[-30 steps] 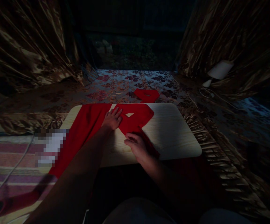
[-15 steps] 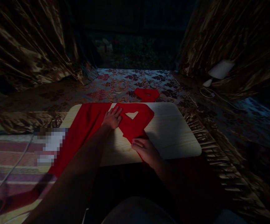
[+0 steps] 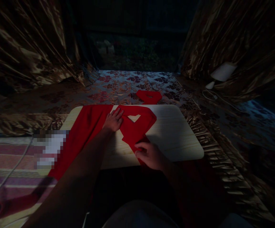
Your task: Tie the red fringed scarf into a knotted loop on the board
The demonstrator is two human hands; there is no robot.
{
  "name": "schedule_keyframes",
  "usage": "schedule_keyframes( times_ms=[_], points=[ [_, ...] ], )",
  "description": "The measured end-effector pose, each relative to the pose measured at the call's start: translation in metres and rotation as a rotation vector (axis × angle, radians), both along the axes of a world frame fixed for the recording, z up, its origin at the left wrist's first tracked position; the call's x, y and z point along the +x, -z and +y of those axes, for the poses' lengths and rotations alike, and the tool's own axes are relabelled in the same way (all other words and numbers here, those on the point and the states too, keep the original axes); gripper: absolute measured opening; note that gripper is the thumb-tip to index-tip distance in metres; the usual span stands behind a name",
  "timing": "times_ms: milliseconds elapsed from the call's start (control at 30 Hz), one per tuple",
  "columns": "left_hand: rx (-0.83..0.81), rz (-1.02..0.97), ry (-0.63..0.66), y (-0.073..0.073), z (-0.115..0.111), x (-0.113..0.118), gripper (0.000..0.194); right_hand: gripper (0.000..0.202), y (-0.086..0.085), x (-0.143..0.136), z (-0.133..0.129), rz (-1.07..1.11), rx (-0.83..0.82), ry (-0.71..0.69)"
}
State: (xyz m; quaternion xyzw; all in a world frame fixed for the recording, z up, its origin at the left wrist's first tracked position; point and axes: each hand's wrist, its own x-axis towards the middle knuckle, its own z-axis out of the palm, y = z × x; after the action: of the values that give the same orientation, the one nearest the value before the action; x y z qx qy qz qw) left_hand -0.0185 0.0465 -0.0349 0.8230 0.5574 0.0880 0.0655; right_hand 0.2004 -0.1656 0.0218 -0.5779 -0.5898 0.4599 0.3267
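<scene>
A red fabric strip (image 3: 140,125) lies on a pale wooden board (image 3: 175,139), folded into a loop with a small triangle of bare wood inside. My left hand (image 3: 113,121) is open, palm down, its fingers spread on the left side of the loop. Below the crossing, my right hand (image 3: 150,155) is at the strip's lower tail, thumb and forefinger apart with a gap between them; the other fingers curl underneath, partly hidden. A wider piece of red cloth (image 3: 89,123) drapes over the board's left side, beside my left forearm.
Behind the board, another folded red strip (image 3: 149,95) lies on the floral cover (image 3: 123,82). A white lamp (image 3: 224,71) with a cord lies tilted at right. Striped cloth (image 3: 13,163) and a dark red tube-like object (image 3: 11,204) are at left.
My right thumb and forefinger have parted from their closed hold on the tail. The fabric around the crossing has shifted slightly left. My left hand stays nearly in place.
</scene>
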Motion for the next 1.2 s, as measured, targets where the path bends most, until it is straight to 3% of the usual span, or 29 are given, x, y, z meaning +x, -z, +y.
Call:
schedule_keyframes(
  times_ms=[67,133,233,300,500,667,767,833,967,1067,1200],
  points=[
    [0.005,-0.021,0.001,-0.001,-0.001,0.000,0.062,0.024,-0.004,0.009,0.001,-0.246,0.152,0.089],
    [0.019,-0.053,0.004,-0.001,-0.002,0.000,0.062,0.036,-0.004,0.013,-0.002,-0.435,0.321,0.134],
    [0.108,-0.107,0.024,-0.001,-0.006,-0.001,0.062,0.074,0.005,0.007,-0.013,-0.612,0.509,-0.031],
    [0.173,-0.138,0.054,-0.001,-0.010,-0.002,0.062,0.084,0.016,0.001,-0.020,-0.706,0.515,-0.168],
    [0.233,-0.180,0.119,-0.004,-0.019,-0.002,0.063,0.060,0.040,-0.004,-0.007,-0.827,0.478,-0.286],
    [0.210,-0.184,0.090,-0.005,-0.019,0.000,0.063,0.059,0.036,-0.005,0.023,-0.809,0.459,-0.300],
    [0.174,-0.171,0.074,-0.005,-0.018,0.001,0.064,0.053,0.028,0.003,0.037,-0.663,0.454,-0.357],
    [0.143,-0.159,0.066,-0.003,-0.017,0.001,0.065,0.041,0.023,0.017,0.046,-0.488,0.426,-0.264],
    [0.136,-0.162,0.051,0.001,-0.015,0.001,0.063,0.032,0.026,0.056,0.063,-0.326,0.294,0.246],
    [0.159,-0.185,0.036,0.001,-0.015,0.001,0.061,0.024,0.042,0.075,0.069,-0.232,0.198,0.362],
    [0.175,-0.304,0.025,0.000,-0.021,0.004,0.058,0.022,0.062,0.076,0.070,-0.216,0.281,0.439]
  ],
)
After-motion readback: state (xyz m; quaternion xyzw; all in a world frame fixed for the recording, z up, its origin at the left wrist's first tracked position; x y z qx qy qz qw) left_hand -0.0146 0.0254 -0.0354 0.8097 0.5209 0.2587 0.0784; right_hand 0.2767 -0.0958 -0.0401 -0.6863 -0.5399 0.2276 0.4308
